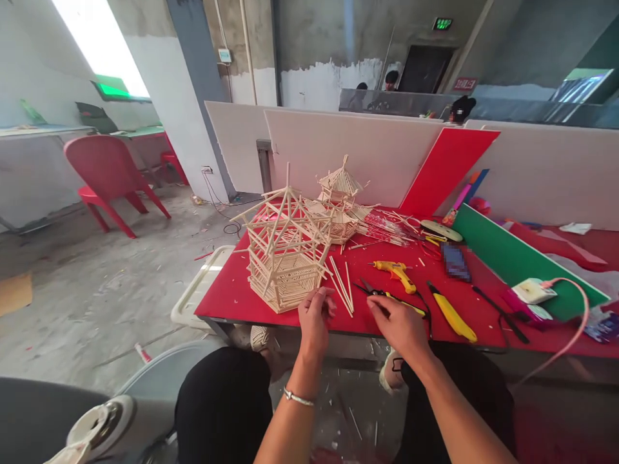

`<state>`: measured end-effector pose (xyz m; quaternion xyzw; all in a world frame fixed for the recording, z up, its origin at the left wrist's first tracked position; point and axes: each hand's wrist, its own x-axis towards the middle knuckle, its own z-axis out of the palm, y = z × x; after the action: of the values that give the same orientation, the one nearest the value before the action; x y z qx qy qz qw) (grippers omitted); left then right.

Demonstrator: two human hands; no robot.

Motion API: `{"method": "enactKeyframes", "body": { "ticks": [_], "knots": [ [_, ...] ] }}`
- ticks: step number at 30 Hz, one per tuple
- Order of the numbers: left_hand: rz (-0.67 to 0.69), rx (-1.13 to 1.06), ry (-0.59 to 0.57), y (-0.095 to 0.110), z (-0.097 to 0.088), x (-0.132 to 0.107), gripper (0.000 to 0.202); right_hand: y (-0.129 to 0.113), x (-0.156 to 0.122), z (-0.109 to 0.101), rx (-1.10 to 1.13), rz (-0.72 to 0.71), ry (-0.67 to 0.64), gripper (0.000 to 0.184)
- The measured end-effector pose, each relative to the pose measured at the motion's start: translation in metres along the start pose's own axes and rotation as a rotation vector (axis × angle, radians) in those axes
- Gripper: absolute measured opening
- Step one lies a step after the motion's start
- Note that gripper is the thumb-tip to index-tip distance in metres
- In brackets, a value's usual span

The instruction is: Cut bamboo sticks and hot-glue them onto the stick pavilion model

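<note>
A pavilion-like frame of thin wooden sticks (285, 277) stands on the near left of the red table (227, 283). My left hand (315, 319) is just in front of its right corner, fingers curled in; what they hold, if anything, is too small to make out. Several loose sticks (344, 287) lie between my hands. My right hand (399, 322) hovers over the table's front edge, thumb and fingertips drawn together, their contents unclear. Directly behind it lie pliers (394, 299), partly covered by the hand. A yellow glue gun (397, 274) rests a little farther back.
A second stick pagoda (341, 190) stands behind, with a pile of sticks (387, 229) beside it. To the right are a yellow utility knife (452, 312), a phone (455, 261), a green board (522, 264) and a white plug adapter (532, 290) with a cable. White panels (353, 142) border the back.
</note>
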<state>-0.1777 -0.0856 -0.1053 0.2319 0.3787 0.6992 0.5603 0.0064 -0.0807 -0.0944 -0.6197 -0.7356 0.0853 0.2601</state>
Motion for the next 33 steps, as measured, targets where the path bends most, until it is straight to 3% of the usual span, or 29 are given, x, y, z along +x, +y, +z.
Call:
{"method": "enactKeyframes", "body": {
  "ticks": [3, 8, 14, 19, 25, 30, 33],
  "knots": [
    [-0.016, 0.045, -0.002, -0.008, -0.002, 0.001, 0.032, 0.007, -0.009, 0.005, -0.109, -0.010, 0.068, 0.030],
    [-0.013, 0.070, 0.042, -0.016, -0.005, 0.002, 0.038, 0.047, -0.008, 0.001, -0.225, -0.038, 0.190, 0.040],
    [-0.001, 0.037, 0.025, -0.017, -0.001, 0.005, 0.047, 0.057, -0.011, -0.004, -0.100, 0.061, 0.081, 0.036],
    [0.058, 0.103, -0.013, -0.022, 0.000, 0.005, 0.052, 0.061, -0.005, -0.012, -0.022, 0.130, 0.112, 0.033],
    [0.139, 0.284, -0.068, -0.028, -0.007, 0.005, 0.036, 0.091, 0.007, -0.036, -0.287, 0.303, 0.130, 0.038],
    [0.124, 0.349, -0.036, -0.026, -0.006, 0.005, 0.027, 0.123, 0.013, -0.049, -0.473, 0.590, -0.046, 0.048],
    [0.132, 0.303, -0.002, -0.024, -0.002, 0.002, 0.026, 0.134, 0.011, -0.049, -0.453, 0.613, -0.103, 0.042]
  ]
}}
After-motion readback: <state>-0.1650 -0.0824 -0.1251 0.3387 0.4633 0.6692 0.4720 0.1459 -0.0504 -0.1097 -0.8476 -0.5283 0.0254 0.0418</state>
